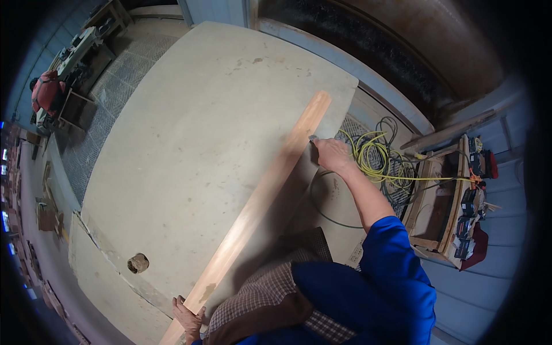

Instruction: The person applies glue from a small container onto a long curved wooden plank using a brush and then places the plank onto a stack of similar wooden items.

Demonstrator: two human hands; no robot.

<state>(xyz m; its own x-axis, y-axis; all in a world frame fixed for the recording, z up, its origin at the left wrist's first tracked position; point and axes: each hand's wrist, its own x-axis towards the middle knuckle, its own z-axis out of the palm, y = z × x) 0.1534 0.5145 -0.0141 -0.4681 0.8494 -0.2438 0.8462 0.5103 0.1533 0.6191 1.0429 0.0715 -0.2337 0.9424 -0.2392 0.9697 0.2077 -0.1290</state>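
A long, pale wooden board (258,202) lies diagonally over a large light-coloured worktable (172,142). Its far end is rounded, and a brownish patch marks its surface near each end. My left hand (188,315) grips the board near its lower end, fingers over one edge and thumb at the other. Beside the board's right edge, towards the far end, my right hand (332,153) is closed on a small greyish tool (312,139), perhaps a scraper or putty knife; most of it is hidden in the fingers. A short brown cylindrical container (138,263) stands on the table at the lower left.
Coiled yellow and dark hoses or cables (375,155) lie on the floor grating to the right. Behind them stands a wooden shelf unit (453,207) with small boxes. At the upper left are a cluttered bench (79,54) and a red item (44,91).
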